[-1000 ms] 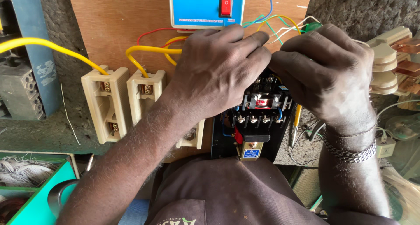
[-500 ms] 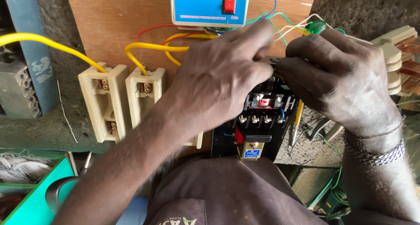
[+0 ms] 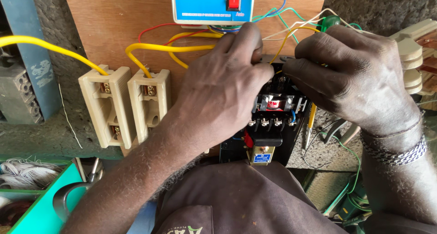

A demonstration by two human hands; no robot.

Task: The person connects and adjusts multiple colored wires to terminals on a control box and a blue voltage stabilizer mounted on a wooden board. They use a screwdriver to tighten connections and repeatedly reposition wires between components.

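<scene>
Contactor (image 3: 273,120), a black switching block with a row of screw terminals and a red label on its face, is seen mounted upright on a wooden board (image 3: 114,20), its long axis running up and down. Its top edge is met by both hands. Left hand (image 3: 223,88) is laid over the upper left of the block, fingers curled and pinched at the top terminals; what is gripped there is hidden. Right hand (image 3: 355,79) is brought in from the right, fingers closed around a thin yellow wire (image 3: 291,36) that arcs down to the same top terminals. Fingertips of both hands are nearly touching directly above the block. Just above, a blue control box (image 3: 205,4) with a red switch is fixed. To the left, two cream fuse holders (image 3: 123,104) are fed by thick yellow cable (image 3: 41,43).
</scene>
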